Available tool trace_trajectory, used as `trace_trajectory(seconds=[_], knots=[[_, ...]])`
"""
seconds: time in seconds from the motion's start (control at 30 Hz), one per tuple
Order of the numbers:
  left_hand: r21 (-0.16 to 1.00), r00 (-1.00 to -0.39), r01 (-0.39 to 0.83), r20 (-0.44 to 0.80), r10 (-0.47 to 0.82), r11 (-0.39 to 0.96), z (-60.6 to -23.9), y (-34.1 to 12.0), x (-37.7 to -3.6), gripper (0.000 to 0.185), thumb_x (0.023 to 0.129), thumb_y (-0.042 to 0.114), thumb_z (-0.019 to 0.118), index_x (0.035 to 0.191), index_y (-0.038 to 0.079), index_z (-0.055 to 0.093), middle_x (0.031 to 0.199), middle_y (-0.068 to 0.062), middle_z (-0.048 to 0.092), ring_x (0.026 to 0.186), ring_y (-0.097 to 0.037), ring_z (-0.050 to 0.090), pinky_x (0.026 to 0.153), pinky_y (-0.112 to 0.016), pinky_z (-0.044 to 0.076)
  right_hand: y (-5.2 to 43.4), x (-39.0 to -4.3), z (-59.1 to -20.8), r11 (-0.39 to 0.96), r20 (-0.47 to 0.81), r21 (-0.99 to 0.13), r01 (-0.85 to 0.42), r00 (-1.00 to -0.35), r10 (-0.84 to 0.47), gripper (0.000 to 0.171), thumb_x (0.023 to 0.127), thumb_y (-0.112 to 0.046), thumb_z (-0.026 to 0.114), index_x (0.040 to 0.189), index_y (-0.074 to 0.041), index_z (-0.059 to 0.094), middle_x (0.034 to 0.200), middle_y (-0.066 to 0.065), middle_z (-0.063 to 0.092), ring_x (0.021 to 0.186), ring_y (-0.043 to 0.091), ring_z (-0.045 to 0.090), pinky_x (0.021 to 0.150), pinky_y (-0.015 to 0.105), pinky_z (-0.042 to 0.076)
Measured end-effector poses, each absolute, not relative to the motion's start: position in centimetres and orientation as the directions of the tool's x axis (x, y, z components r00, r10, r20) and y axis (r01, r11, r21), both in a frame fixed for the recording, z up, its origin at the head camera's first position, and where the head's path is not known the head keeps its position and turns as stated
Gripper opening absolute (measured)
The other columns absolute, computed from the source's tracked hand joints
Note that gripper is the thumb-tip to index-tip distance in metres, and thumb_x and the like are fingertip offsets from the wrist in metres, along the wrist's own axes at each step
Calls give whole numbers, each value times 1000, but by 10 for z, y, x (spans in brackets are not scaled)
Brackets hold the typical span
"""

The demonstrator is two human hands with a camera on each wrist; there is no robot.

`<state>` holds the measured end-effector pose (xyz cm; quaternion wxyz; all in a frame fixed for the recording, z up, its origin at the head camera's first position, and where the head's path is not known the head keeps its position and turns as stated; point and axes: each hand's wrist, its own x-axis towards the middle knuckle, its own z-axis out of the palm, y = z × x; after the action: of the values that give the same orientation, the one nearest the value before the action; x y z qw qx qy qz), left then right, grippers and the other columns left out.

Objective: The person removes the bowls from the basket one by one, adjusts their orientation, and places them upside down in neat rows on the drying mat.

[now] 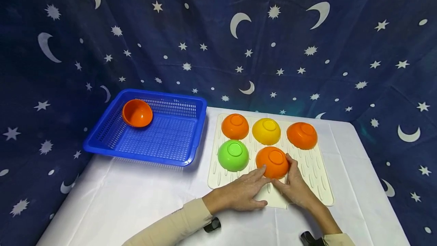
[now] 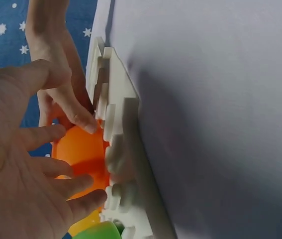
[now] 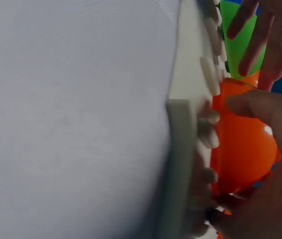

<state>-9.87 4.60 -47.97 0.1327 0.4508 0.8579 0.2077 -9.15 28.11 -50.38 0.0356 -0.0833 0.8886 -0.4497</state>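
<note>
An orange bowl (image 1: 272, 162) lies upside down in the front row of the cream drying mat (image 1: 322, 175). My right hand (image 1: 296, 188) grips it, with the thumb at its near side and the fingers round its right side. From the left my left hand (image 1: 240, 192) reaches to the same bowl, fingers spread and straight; the left wrist view shows the palm (image 2: 21, 169) facing it, and contact is hard to tell. Beside it sits an upturned green bowl (image 1: 233, 155). Behind are an orange bowl (image 1: 235, 126), a yellow bowl (image 1: 266, 131) and another orange bowl (image 1: 302, 136), all upturned.
A blue plastic basket (image 1: 196, 139) stands on the left of the white-covered table (image 1: 143, 189). Inside it, an orange bowl (image 1: 137, 113) leans near the back left corner. A dark blue curtain (image 1: 218, 29) with moons and stars hangs behind and at the sides.
</note>
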Motion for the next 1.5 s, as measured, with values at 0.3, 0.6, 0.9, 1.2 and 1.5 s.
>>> trace_trajectory(seconds=[0.3, 0.6, 0.9, 1.2, 1.5], knots=[[311, -560, 774, -71, 826, 552, -474, 50, -92, 66, 99, 46, 61, 157, 20, 41, 164, -23, 21, 150, -33, 24, 117, -41, 30, 280, -96, -492, 600, -8, -786, -148, -969, -249, 92, 89, -18, 79, 148, 11, 15, 158, 39, 8, 145, 57, 12, 111, 72, 15], [278, -531, 801, -80, 844, 530, -468, 53, -83, 56, 98, 51, 59, 147, 24, 53, 153, -5, 47, 142, -24, 37, 112, -36, 35, 274, -89, -492, 739, -40, -650, -180, -962, -269, 101, 88, -34, 78, 153, 11, 14, 157, 38, 16, 144, 54, 17, 110, 72, 20], [309, -606, 764, 43, 794, 566, -466, 54, -86, 55, 100, 49, 57, 145, 17, 52, 155, -14, 40, 144, -40, 33, 113, -45, 36, 276, -86, -494, 779, -30, -606, -159, -975, -222, 90, 97, -44, 68, 153, 8, 20, 153, 34, 32, 140, 50, 30, 108, 69, 28], [452, -579, 723, -16, 815, 523, -467, 57, -91, 52, 99, 48, 60, 144, 22, 54, 152, -9, 40, 145, -48, 26, 114, -48, 32, 294, -97, -482, 657, -46, -733, -174, -952, -304, 61, 100, -16, 66, 149, 3, 33, 152, 35, 36, 140, 53, 32, 108, 66, 30], [774, -579, 520, 8, 816, 361, -466, 49, -103, 41, 101, 37, 62, 132, 11, 62, 135, 6, 54, 134, -6, 42, 121, -43, 17, 298, -102, -470, 733, -36, -663, -152, -972, -234, 46, 100, -5, 61, 144, 1, 53, 130, 25, 61, 114, 42, 61, 95, 63, 47]])
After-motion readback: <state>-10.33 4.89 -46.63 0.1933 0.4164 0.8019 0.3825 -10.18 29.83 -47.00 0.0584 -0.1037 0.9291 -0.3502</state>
